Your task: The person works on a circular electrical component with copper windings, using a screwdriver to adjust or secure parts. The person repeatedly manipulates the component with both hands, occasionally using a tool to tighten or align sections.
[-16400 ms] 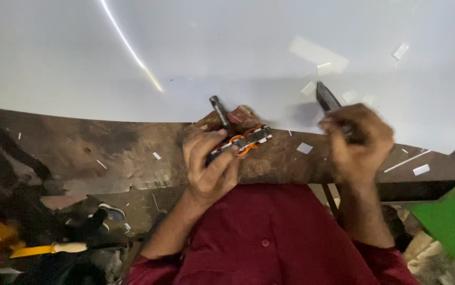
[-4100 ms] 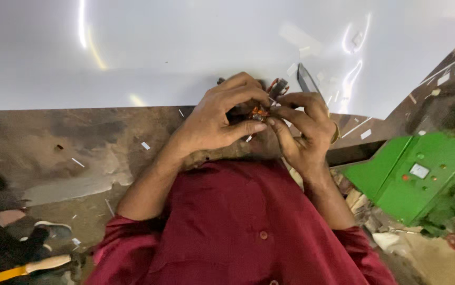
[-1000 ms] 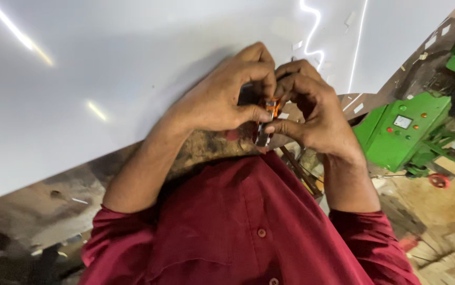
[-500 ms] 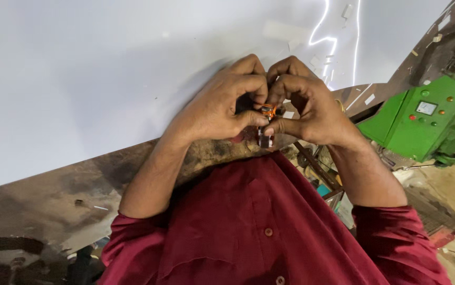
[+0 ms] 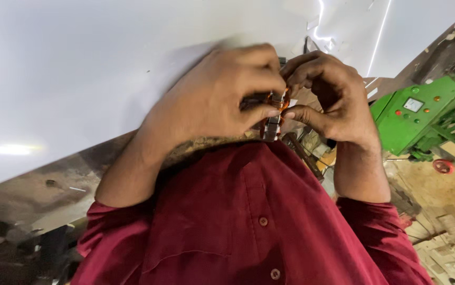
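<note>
Both my hands meet close in front of my chest, over the edge of a large white glossy sheet [image 5: 79, 68]. My left hand [image 5: 217, 95] and my right hand [image 5: 328, 100] together pinch a small orange and grey utility knife [image 5: 274, 113], held nearly upright between the fingertips. Most of the knife is hidden by my fingers. My dark red shirt [image 5: 248, 221] fills the lower part of the view.
A worn brown workbench edge [image 5: 37, 190] runs under the white sheet at the left. A green machine with a dial and buttons [image 5: 417, 113] stands at the right. Below it lies a dusty floor with clutter and a red wheel [image 5: 443, 166].
My hands have stayed clasped on the knife while the view shifted and came closer. Earlier, the hands were apart, each with its own tool on the bench.
</note>
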